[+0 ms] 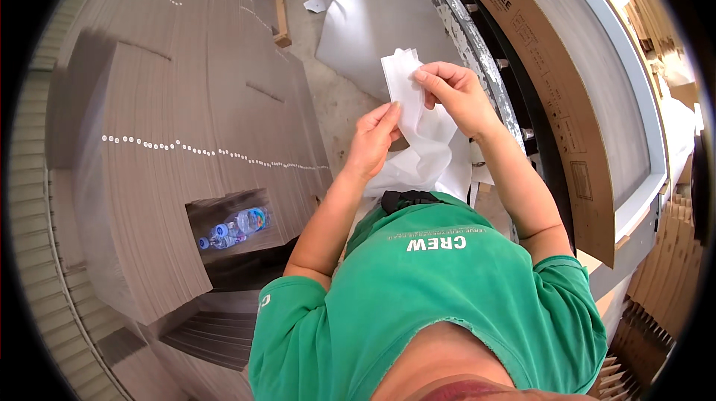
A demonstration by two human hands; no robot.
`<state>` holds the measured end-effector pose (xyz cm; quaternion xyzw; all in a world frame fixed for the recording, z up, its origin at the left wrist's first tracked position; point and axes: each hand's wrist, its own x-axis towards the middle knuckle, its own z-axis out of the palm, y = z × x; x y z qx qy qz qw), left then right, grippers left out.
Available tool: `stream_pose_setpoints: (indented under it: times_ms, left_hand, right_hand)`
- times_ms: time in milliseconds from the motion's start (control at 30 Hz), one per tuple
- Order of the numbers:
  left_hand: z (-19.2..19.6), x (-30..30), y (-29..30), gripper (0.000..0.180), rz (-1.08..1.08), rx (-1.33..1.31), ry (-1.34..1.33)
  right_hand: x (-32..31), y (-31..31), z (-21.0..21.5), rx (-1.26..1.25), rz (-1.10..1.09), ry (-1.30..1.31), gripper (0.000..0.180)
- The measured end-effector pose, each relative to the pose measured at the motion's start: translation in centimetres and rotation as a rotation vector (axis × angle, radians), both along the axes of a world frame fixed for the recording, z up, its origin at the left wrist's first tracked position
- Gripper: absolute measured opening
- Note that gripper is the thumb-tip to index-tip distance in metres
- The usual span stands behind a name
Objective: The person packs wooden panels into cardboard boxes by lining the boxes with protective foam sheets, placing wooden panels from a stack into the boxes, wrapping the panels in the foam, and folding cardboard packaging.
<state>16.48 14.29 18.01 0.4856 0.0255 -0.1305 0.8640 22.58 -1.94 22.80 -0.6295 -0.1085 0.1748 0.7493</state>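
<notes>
A strip of thin white sheet material (403, 85), folded in layers, is held up in front of my body. My left hand (373, 141) pinches its lower left edge between thumb and fingers. On the other side, my right hand (456, 95) grips the upper right part, thumb on top and fingers curled. From there, the loose, wrinkled rest of the white material (421, 158) hangs toward my waist. Whether it is film or thin foam, I cannot tell.
Left, tall stacks of grey-brown boards (246, 117) surround a recess with plastic bottles (237, 228). Ahead, a large white sheet (380, 17) hangs beside a worn metal edge (466, 32). Right, an open cardboard box (548, 95) holds a grey panel (593, 50) framed by pale padding (643, 80).
</notes>
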Motion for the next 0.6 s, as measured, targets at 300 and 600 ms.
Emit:
stream_pose_setpoints:
  times_ms: [300, 600]
  left_hand:
    - [1.6, -0.8, 2.5, 0.050, -0.114, -0.420, -0.022]
    - [-9.3, 2.2, 4.4, 0.053, 0.105, -0.272, 0.416]
  right_hand:
    - [-0.8, 3.4, -1.7, 0.440, 0.079, 0.463, 0.017]
    - [-1.1, 4.6, -14.0, 0.282, -0.588, 0.482, 0.017]
